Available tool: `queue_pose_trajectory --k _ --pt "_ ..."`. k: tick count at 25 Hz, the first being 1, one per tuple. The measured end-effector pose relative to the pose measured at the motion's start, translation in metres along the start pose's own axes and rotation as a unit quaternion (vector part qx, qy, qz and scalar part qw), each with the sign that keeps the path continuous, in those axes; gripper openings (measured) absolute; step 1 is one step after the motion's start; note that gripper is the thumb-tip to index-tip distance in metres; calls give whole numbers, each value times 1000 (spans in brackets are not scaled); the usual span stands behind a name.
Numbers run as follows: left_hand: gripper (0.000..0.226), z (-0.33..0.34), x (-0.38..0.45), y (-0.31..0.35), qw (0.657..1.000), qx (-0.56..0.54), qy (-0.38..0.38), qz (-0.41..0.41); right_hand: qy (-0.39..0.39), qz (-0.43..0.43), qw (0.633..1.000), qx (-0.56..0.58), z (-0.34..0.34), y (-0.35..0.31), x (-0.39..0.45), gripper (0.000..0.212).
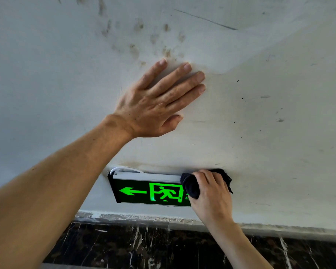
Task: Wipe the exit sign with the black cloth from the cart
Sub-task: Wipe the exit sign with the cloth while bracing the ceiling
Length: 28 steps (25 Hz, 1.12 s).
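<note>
- Head view: the rectangular black exit sign with its glowing green arrow and running figure (pixel 149 191) is mounted low on a scuffed, stained white plaster wall (pixel 260 113), just above a dark marbled stone skirting (pixel 163 247).
- The right hand (pixel 211 193) covers the sign's right end, its grip closed around the bunched black cloth (pixel 190 186), which presses on the sign's top right corner and pale upper edge.
- The left hand (pixel 159 101) lies flat on the wall well above the sign, fingers spread and holding nothing; it looks like a brace.
- The step in hand is judged to be the wiping itself, at the sign's right end.
- Next, the cloth probably needs to sweep left across the lit face towards the arrow, with light, even pressure.
- A thin white cable (pixel 124 168) loops above the sign's left end; it is best not snagged.
</note>
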<state>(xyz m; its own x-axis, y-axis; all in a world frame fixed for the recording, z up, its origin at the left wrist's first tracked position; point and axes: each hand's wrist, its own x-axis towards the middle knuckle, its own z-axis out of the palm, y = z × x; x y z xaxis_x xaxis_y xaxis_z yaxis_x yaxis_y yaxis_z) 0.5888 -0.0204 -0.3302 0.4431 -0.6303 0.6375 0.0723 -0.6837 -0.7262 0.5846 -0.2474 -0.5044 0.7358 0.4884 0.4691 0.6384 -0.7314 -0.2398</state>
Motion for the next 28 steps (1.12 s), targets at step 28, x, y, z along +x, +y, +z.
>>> queue_pose_trajectory --k 28 --pt "73 1 0 1 1000 6 7 -1 105 366 788 484 -10 58 -30 46"
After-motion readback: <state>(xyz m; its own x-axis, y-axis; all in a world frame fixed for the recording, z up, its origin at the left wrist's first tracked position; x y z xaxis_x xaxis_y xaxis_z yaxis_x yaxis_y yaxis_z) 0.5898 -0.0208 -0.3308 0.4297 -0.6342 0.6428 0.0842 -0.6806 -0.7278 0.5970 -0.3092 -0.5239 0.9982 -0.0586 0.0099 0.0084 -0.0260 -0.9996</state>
